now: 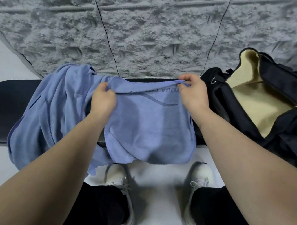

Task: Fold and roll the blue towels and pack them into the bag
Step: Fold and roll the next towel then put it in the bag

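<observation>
A blue towel with dark printed lettering hangs over the front edge of a black bench. My left hand pinches its top edge at the left corner. My right hand pinches the same edge at the right corner, stretching it between them. A second blue towel lies crumpled on the bench to the left, draping toward the floor. A black duffel bag with a tan lining sits open on the bench at the right, close to my right hand.
A rough grey textured wall with two thin black cables rises right behind the bench. Pale floor tiles lie below, with my two white shoes and black trousers near the bench front.
</observation>
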### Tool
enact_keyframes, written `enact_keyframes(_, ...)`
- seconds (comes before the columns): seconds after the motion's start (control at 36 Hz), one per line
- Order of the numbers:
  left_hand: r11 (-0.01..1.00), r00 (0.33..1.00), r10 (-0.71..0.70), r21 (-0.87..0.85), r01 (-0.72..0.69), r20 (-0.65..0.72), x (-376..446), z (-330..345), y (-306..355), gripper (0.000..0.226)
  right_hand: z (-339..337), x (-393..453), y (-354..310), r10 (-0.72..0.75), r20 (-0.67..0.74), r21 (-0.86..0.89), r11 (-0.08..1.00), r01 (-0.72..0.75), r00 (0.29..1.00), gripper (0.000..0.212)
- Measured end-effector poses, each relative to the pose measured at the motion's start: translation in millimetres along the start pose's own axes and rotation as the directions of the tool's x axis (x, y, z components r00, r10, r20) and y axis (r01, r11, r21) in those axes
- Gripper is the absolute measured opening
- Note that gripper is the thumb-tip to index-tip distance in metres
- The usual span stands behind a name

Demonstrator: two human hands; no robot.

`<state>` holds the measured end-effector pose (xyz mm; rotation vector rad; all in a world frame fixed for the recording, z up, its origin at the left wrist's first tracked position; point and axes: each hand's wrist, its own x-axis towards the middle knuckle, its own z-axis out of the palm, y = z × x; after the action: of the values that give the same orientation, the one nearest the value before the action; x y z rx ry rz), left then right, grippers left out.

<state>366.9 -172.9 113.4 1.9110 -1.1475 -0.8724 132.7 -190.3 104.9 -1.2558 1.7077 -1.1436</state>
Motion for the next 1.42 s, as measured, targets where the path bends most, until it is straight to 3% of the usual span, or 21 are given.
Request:
enact_keyframes(0.11, 0.999, 0.999, -0.045, 0.032, 0.044, 0.016, 20, 6, 1, 0.021, 12, 19, 7, 0.009, 0.003, -0.016, 1.000, -0.009, 1.000, 0.015)
enact_keyframes(0.19, 0.996, 0.996, -0.085, -0.036, 0.086, 0.031, 33, 12, 2, 0.010, 19, 30, 12, -0.004, -0.005, -0.062, 0.998, 0.004, 1.000, 0.013)
enact_keyframes(0.28, 0.992, 0.998, -0.045, -0.119, 0.050, 0.048, 41, 19, -1, 0.025, 23, 35, 17, -0.004, 0.013, -0.107, 0.994, 0.005, 1.000, 0.013)
enact_keyframes(0.44, 0.993, 0.997, 0.032, -0.112, -0.039, -0.065, 46, 26, -12, 0.024, 24, 34, 17, 0.072, 0.057, -0.158, 0.986, -0.062, 0.996, 0.036)
enact_keyframes(0.56, 0.991, 0.993, -0.025, -0.137, 0.009, -0.116, 48, 24, -16, 0.025, 21, 31, 18, 0.275, 0.198, -0.324, 0.924, -0.202, 0.941, 0.060)
enact_keyframes(0.64, 0.991, 0.993, -0.039, -0.128, 0.024, -0.111, 48, 23, -21, 0.024, 17, 29, 17, 0.300, 0.186, -0.456, 0.870, -0.188, 0.936, 0.062)
enact_keyframes(0.72, 0.989, 0.994, -0.027, -0.144, 0.012, -0.109, 47, 21, -22, 0.011, 14, 28, 16, 0.287, 0.149, -0.596, 0.790, -0.146, 0.946, 0.049)
enact_keyframes(0.78, 0.991, 0.993, -0.019, -0.135, 0.003, -0.117, 47, 20, -22, 0.010, 14, 29, 16, 0.221, 0.106, -0.544, 0.829, -0.130, 0.969, 0.033)
enact_keyframes(0.89, 0.989, 0.983, 0.010, -0.143, -0.036, -0.181, 48, 21, -21, 0.031, 14, 35, 11, 0.081, -0.056, -0.234, 0.968, -0.092, 0.995, 0.006)
enact_keyframes(1.03, 0.969, 0.968, -0.067, -0.247, 0.005, -0.243, 54, 27, -16, 0.025, 17, 46, 11, 0.118, -0.157, -0.046, 0.991, -0.126, 0.981, 0.008)
enact_keyframes(1.14, 0.965, 0.973, -0.097, -0.260, 0.040, -0.211, 61, 34, -20, 0.026, 24, 49, 16, 0.093, -0.190, -0.049, 0.993, -0.104, 0.977, 0.007)
enact_keyframes(1.28, 0.996, 0.994, -0.017, -0.089, 0.007, -0.112, 66, 36, -20, 0.035, 31, 46, 26, 0.115, -0.028, -0.175, 0.978, -0.118, 0.993, 0.008)
enact_keyframes(1.42, 0.998, 0.998, 0.038, -0.045, -0.040, -0.041, 67, 36, -23, 0.031, 34, 43, 29, 0.110, 0.026, -0.173, 0.979, -0.104, 0.994, 0.009)
